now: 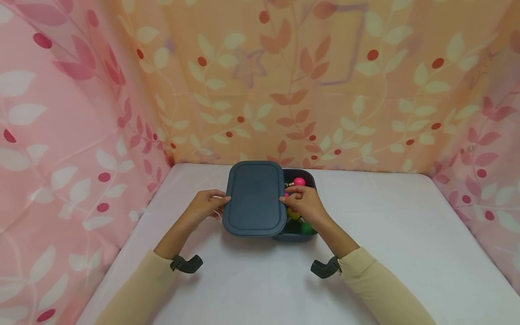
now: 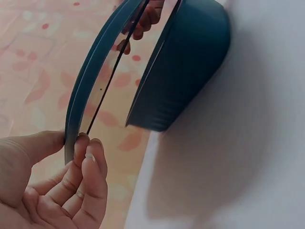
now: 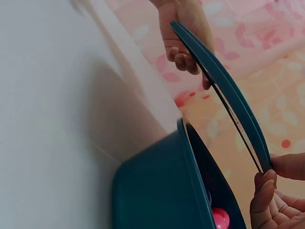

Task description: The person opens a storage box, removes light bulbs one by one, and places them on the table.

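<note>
A dark blue-grey lid (image 1: 254, 198) with rounded corners is held up between two hands. My left hand (image 1: 205, 204) pinches its left edge, thumb on top and fingertips beneath, as the left wrist view shows. At the opposite edge my right hand (image 1: 305, 205) pinches it the same way. Below and to the right stands a matching deep box (image 1: 295, 237), its left part hidden under the lid. In the wrist views a gap separates lid and box rim. Inside the box lie a pink bulb (image 1: 299, 181) with a metal screw base, a yellow piece (image 1: 293, 214) and a green one (image 1: 307, 228).
The box rests on a white-covered table (image 1: 390, 234), near its back edge. A patterned orange curtain (image 1: 252, 90) hangs behind, with pink curtains (image 1: 53, 135) at both sides. Dark bands with curved pieces (image 1: 188, 264) sit on both wrists.
</note>
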Available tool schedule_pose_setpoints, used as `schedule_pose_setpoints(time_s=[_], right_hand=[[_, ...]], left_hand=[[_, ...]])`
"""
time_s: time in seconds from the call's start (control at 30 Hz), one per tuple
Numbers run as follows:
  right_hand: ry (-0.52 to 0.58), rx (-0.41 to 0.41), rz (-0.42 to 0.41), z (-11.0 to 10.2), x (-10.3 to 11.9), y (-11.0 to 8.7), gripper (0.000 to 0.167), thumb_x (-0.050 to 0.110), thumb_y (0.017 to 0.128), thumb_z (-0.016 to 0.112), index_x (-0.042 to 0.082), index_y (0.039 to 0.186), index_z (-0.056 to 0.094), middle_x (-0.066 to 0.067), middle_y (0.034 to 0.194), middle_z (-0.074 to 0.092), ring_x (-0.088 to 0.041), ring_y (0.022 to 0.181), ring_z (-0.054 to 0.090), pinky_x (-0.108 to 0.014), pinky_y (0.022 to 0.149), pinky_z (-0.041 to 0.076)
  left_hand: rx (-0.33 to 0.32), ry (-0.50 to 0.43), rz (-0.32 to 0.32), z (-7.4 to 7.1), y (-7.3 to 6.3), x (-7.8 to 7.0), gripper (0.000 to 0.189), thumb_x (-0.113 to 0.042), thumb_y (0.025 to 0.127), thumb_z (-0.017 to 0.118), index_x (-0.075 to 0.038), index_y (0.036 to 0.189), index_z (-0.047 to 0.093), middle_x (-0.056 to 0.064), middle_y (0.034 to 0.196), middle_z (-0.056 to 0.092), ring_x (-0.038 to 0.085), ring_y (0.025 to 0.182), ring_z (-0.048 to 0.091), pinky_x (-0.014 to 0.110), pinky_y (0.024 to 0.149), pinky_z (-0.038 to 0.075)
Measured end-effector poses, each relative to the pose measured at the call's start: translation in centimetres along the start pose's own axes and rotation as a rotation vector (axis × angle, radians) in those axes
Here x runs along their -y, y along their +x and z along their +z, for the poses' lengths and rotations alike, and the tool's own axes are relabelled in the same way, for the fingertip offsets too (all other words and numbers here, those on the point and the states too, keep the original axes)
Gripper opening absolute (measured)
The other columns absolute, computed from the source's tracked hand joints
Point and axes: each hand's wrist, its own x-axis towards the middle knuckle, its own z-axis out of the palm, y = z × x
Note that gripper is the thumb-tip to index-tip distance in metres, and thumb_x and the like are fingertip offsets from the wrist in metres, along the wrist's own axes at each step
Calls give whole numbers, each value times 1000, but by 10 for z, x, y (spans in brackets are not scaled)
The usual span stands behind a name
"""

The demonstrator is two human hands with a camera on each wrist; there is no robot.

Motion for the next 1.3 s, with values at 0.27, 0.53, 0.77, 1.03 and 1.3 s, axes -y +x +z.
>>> schedule_pose_setpoints(time_s=[0.27, 0.53, 0.77, 1.03, 1.3], right_hand=[[-30, 26, -16, 28, 11, 7, 39, 17, 88, 81, -1, 120, 69, -8, 72, 66, -18, 59, 62, -26, 60, 57], [-107, 50, -53, 55, 18, 19, 37, 18, 89, 81, 1, 120, 70, -10, 72, 69, -19, 59, 63, -32, 62, 58], [-98, 145, -48, 78, 25, 18, 44, 12, 90, 78, -4, 129, 63, -15, 82, 72, -31, 68, 69, -30, 63, 58], [-142, 225, 1, 100, 26, 13, 58, 22, 96, 71, -5, 144, 51, -10, 92, 71, -45, 85, 70, -39, 71, 59], [-150, 279, 77, 118, 27, 4, 74, 27, 96, 70, -8, 152, 37, -12, 100, 66, -38, 70, 67, -43, 77, 59]], left_hand=[[-6, 14, -21, -30, -10, 5, 51, -26, 98, 69, 6, 136, 57, 4, 76, 70, 19, 70, 64, 29, 59, 56], [-1, 61, 8, -56, -20, 12, 52, -26, 100, 67, 8, 138, 54, 7, 83, 73, 18, 72, 66, 31, 61, 57], [-27, 141, -21, -76, -27, 24, 54, -28, 100, 67, 8, 138, 54, 7, 83, 73, 19, 71, 67, 31, 63, 57], [-28, 226, -45, -88, -25, 39, 51, -29, 100, 66, 6, 137, 56, 7, 81, 73, 25, 72, 68, 33, 59, 54], [-8, 266, -66, -94, -24, 57, 50, -28, 100, 67, 5, 135, 56, 6, 78, 71, 21, 67, 64, 33, 56, 54]])
